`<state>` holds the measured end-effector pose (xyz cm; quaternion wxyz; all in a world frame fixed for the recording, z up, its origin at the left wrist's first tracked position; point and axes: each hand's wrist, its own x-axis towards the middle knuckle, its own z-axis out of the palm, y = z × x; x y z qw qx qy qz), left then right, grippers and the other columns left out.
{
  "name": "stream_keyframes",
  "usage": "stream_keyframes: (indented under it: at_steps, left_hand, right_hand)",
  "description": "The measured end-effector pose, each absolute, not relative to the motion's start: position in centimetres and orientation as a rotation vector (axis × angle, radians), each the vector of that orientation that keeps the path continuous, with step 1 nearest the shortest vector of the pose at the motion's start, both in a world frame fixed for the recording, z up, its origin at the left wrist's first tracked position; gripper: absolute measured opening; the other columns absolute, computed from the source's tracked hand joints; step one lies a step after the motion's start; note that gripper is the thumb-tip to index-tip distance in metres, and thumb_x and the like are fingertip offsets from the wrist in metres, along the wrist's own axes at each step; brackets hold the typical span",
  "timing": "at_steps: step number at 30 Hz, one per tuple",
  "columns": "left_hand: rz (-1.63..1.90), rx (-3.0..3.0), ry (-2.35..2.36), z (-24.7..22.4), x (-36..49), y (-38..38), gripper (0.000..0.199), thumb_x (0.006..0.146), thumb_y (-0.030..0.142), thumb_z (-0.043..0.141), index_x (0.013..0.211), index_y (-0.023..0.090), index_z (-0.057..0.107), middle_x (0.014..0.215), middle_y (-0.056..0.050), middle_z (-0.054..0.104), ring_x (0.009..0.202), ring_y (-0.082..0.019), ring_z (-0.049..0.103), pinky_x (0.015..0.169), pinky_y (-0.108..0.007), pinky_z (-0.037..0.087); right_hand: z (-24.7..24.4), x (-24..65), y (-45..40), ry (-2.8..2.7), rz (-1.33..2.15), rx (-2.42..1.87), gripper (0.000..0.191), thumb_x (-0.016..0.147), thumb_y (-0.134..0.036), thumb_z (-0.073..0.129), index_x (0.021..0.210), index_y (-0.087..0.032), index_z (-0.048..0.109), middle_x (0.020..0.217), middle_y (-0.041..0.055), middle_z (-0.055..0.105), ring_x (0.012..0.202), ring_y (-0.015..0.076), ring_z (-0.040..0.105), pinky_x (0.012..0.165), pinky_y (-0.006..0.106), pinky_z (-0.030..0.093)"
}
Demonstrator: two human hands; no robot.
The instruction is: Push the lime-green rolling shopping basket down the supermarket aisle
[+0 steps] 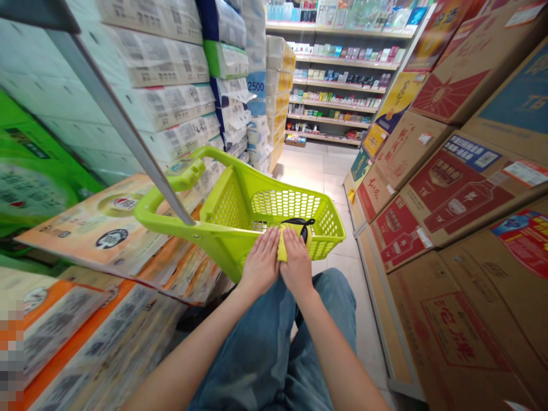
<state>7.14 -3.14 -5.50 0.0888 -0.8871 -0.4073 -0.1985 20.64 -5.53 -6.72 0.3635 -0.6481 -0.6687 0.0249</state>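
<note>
A green plastic shopping basket [231, 240] with a long grey handle [124, 123] stands in front of me, its narrow end toward the right. Over its near rim lies a folded yellow cloth [281, 251]. My left hand [262, 260] rests flat beside the cloth, fingers extended and touching its left edge. My right hand [296, 258] lies on the cloth with its fingers stretched out and pressing down. A black strap or cord [306, 224] shows just beyond my right fingertips, partly inside the basket.
Stacked paper packs [175, 57] and flat orange cartons [107, 228] line the left side. Cardboard boxes [462, 188] are piled on the right. Shelves [338, 83] of small goods stand at the aisle's far end. Tiled floor [338, 182] shows between.
</note>
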Motion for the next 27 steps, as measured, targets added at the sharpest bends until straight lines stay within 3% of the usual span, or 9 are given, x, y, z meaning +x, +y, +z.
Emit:
stream_keyframes:
  at_steps: [7,14,19,23,27]
  left_hand:
    - [-0.579,-2.627,-1.205,-5.4,7.1,-3.2,0.062,0.094,0.022,0.036,0.153,0.007,0.028,0.162,-0.010,0.025,0.152,-0.021,0.019,0.125,-0.039,0.017]
    - [-0.568,-2.632,-1.210,-5.4,7.1,-3.2,0.061,0.095,0.022,0.036,0.153,0.004,0.028,0.162,-0.010,0.025,0.151,-0.022,0.020,0.125,-0.039,0.017]
    - [-0.579,-2.627,-1.204,-5.4,7.1,-3.2,0.062,0.095,0.022,0.036,0.153,0.005,0.027,0.162,-0.010,0.025,0.152,-0.021,0.019,0.125,-0.039,0.017]
    - [-0.557,-2.629,-1.209,-5.4,7.1,-3.1,0.061,0.094,0.023,0.037,0.152,0.005,0.029,0.162,-0.011,0.026,0.151,-0.022,0.020,0.125,-0.039,0.018]
    - [-0.554,-2.620,-1.215,-5.4,7.1,-3.1,0.060,0.095,0.022,0.036,0.152,0.006,0.031,0.162,-0.009,0.027,0.151,-0.021,0.021,0.125,-0.038,0.017]
  right_hand:
    - [-7.8,25.8,-6.8,-1.796,0.051,-1.596,0.086,0.066,0.000,0.040,0.149,-0.019,0.040,0.153,0.0061,0.046,0.145,0.0183,0.038,0.124,0.047,0.023]
    - [-10.3,34.6,-7.7,-1.406,-0.005,-1.859,0.079,0.067,-0.003,0.038,0.144,-0.018,0.049,0.146,0.0081,0.054,0.142,0.0227,0.042,0.122,0.053,0.024]
    - [-8.8,28.3,-6.4,-1.346,-0.039,-1.931,0.077,0.067,-0.003,0.041,0.144,-0.011,0.048,0.149,0.0137,0.049,0.144,0.0267,0.039,0.122,0.053,0.023]
    - [-7.1,21.1,-5.6,-1.656,0.046,-1.714,0.080,0.065,-0.002,0.042,0.145,-0.010,0.046,0.151,0.0106,0.048,0.145,0.0221,0.038,0.124,0.047,0.023]
    - [-7.3,21.8,-5.9,-1.784,0.105,-1.569,0.081,0.066,-0.002,0.042,0.146,-0.013,0.045,0.152,0.0092,0.046,0.144,0.0197,0.039,0.124,0.045,0.023]
